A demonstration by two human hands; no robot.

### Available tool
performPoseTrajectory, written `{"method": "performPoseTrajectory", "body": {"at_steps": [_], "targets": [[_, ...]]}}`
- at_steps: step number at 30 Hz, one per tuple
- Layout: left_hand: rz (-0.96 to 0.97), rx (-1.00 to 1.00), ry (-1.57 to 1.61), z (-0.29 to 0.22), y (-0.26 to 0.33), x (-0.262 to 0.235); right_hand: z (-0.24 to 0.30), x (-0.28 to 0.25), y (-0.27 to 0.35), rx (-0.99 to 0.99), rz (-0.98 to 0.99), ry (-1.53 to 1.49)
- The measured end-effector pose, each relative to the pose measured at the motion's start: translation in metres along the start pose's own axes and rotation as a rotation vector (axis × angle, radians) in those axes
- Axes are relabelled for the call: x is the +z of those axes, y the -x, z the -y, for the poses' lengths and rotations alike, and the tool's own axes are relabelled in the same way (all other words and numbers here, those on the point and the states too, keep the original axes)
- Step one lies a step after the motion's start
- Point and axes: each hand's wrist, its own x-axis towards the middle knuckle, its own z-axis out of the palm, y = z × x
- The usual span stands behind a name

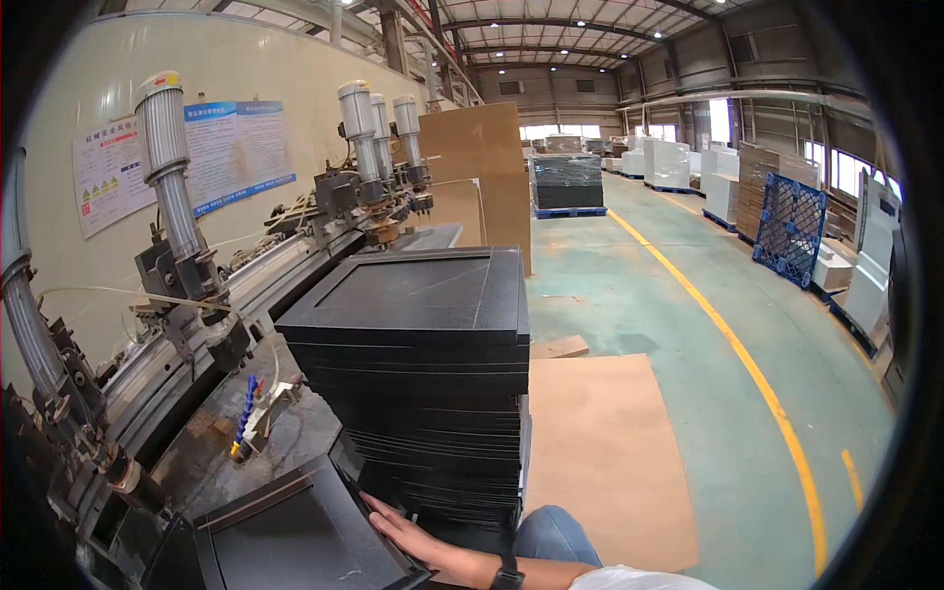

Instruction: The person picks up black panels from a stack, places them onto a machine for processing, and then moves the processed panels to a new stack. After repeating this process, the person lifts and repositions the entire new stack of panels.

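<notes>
Pressing flat, my left hand point(408, 536) rests open-palmed on the black rectangular framed panel point(295, 541) lying on the machine bench point(211, 452), beside the tall stack of black panels point(423, 374). Right hand unseen. Step: seating the panel; next calls for square alignment.
</notes>
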Motion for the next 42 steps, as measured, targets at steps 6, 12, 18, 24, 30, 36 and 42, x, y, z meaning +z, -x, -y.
{"method": "performPoseTrajectory", "body": {"at_steps": [6,12,18,24,30,36,42], "targets": [[-0.007,-0.039,0.034,-0.007,0.055,0.017,0.030,-0.009,0.053,-0.120,-0.002,0.085],[0.021,-0.042,0.106,-0.044,0.101,0.045,0.050,-0.016,0.071,-0.322,0.126,0.216],[0.146,-0.017,0.170,-0.131,0.137,0.102,0.136,-0.014,0.086,-0.355,0.252,0.118],[0.458,-0.113,0.129,-0.213,0.100,0.196,0.291,0.001,0.118,-0.065,-0.111,0.028],[0.562,-0.178,0.104,-0.247,0.039,0.318,0.362,-0.073,0.095,-0.347,-0.204,-0.044],[0.889,-0.322,0.063,-0.215,-0.058,0.432,0.381,-0.129,0.067,-0.440,-0.353,0.023],[0.894,-0.053,-0.076,-0.162,-0.105,0.496,0.430,-0.224,0.069,-0.275,-0.662,0.813]]}}
